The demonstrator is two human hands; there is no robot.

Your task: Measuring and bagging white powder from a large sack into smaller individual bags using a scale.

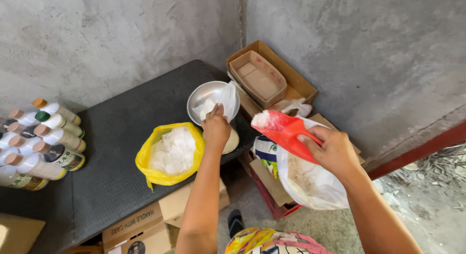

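Observation:
My right hand [331, 149] grips a red scoop [281, 130] with white powder heaped at its tip, held over a large white sack [310, 183] of powder. My left hand [216, 125] pinches the mouth of a small clear plastic bag [228, 99] that rests in a round metal bowl [206, 96] on a weighing scale. The bag has some white powder in it. The scoop's tip is just right of the bag, apart from it.
A yellow bag [167, 154] filled with small white packets lies on the dark table [116, 157]. Several white bottles [41, 144] lie at the left. Open cardboard boxes [264, 79] sit in the concrete corner, more cartons [145, 225] under the table.

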